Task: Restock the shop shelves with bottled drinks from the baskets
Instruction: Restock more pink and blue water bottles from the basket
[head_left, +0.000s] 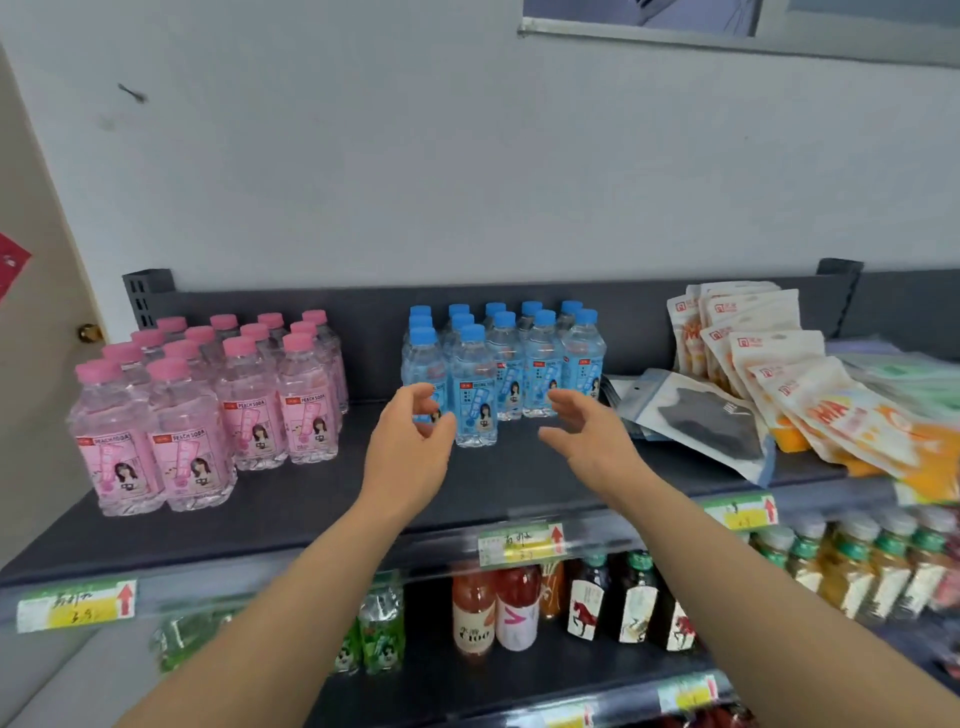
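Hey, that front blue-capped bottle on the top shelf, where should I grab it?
Grip the front blue-capped bottle round its labelled middle, coming from the front: it stands upright, the shelf before it is bare, and other blue bottles crowd close behind.

- Pink-capped bottles (189, 457), top shelf, left: label band reads "PEACH SODA" in capitals, legible on the front bottles.
- Blue-capped bottles (475, 395), top shelf, centre: label heading too small to read.
- Left price tag (78, 605), shelf edge: handwritten characters, what looks like "3.9" beneath, red upward arrow.
- Centre price tag (519, 543): same layout and red arrow, writing blurred.
- Right price tag (743, 512): red arrow, figures blurred.
- Orange-pink bottle (472, 618), lower shelf: "C100".
- Snack pouches (779, 374): red square logo, wording illegible.
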